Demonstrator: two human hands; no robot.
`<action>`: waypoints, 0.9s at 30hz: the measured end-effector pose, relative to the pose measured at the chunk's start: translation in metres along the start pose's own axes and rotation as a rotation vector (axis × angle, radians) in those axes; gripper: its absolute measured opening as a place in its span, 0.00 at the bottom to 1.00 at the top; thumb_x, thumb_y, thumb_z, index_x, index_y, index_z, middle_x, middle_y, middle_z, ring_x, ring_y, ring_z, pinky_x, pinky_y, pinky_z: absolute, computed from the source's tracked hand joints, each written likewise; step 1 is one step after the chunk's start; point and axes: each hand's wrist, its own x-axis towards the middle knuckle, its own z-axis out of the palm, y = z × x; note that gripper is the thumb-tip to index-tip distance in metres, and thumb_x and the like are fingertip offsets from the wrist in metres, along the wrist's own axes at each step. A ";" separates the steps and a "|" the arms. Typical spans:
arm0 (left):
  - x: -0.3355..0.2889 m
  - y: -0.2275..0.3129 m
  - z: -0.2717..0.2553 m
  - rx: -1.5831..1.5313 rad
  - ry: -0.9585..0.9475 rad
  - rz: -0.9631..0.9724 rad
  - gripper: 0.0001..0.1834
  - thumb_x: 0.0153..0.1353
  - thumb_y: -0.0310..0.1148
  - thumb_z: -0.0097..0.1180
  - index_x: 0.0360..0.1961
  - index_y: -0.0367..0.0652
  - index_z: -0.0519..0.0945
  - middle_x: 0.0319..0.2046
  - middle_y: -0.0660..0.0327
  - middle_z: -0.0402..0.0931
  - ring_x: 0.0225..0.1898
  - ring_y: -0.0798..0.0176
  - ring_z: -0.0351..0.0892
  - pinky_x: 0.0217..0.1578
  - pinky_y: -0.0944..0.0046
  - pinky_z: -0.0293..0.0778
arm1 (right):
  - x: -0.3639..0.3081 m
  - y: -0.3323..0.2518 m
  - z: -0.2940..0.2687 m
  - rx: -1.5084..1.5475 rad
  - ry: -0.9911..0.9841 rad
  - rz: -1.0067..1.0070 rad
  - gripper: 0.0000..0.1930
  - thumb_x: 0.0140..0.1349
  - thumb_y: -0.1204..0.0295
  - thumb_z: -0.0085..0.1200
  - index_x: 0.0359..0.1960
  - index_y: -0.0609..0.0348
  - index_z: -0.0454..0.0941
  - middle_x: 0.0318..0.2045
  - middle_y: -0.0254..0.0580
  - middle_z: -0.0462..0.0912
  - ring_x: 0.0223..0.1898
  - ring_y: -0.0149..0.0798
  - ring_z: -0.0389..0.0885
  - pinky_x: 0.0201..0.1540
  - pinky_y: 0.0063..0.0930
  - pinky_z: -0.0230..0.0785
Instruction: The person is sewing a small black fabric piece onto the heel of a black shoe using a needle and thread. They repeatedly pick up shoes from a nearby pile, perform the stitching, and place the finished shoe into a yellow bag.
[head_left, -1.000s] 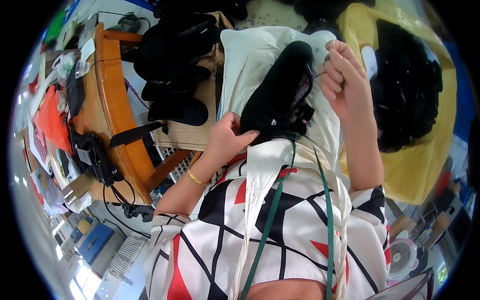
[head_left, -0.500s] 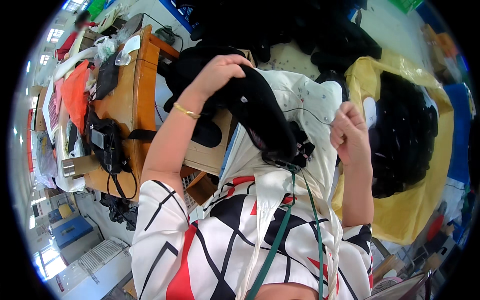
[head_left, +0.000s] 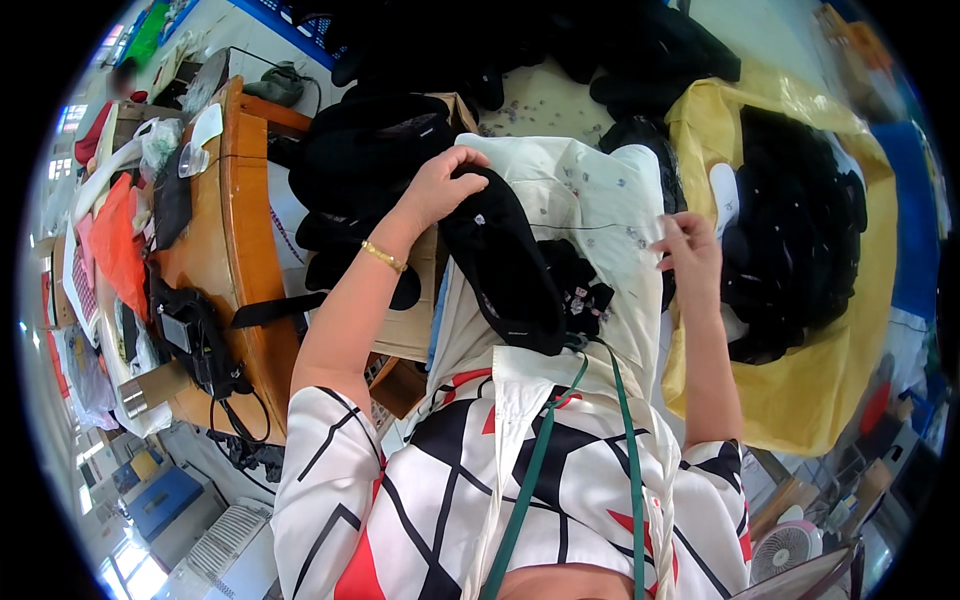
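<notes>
My left hand (head_left: 442, 188) grips the end of a black cloth shoe (head_left: 508, 265) farther from me, thumb and fingers closed over its edge. The shoe lies over my lap, its opening partly showing and a small pale decoration near the far end. A thin dark thread (head_left: 590, 227) runs from the shoe across to my right hand (head_left: 692, 255), whose thumb and fingers pinch its end. Whether a needle is in that pinch is too small to tell. Beneath the thread, small black pieces with pale patterned spots (head_left: 583, 297) lie on my white apron (head_left: 625, 185).
On my right stands a yellow bag (head_left: 800, 420) full of black shoes (head_left: 790, 230). More black shoes (head_left: 385, 140) sit on a cardboard box at the left. A wooden table (head_left: 240, 210) with a black bag (head_left: 195, 330) is farther left. Dark shoes (head_left: 640, 50) are heaped ahead.
The shoe has tilted, showing more of its opening, and rests lower on my lap. The thread is straighter than before. My right-hand fingers have shifted, and the whole view has moved slightly.
</notes>
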 end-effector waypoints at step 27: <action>-0.074 0.053 0.012 0.440 0.133 0.161 0.16 0.54 0.35 0.68 0.34 0.41 0.73 0.30 0.56 0.76 0.35 0.49 0.77 0.35 0.55 0.73 | -0.015 -0.045 0.086 -0.703 -0.369 -0.513 0.12 0.60 0.64 0.63 0.29 0.60 0.81 0.24 0.47 0.77 0.24 0.49 0.75 0.29 0.39 0.68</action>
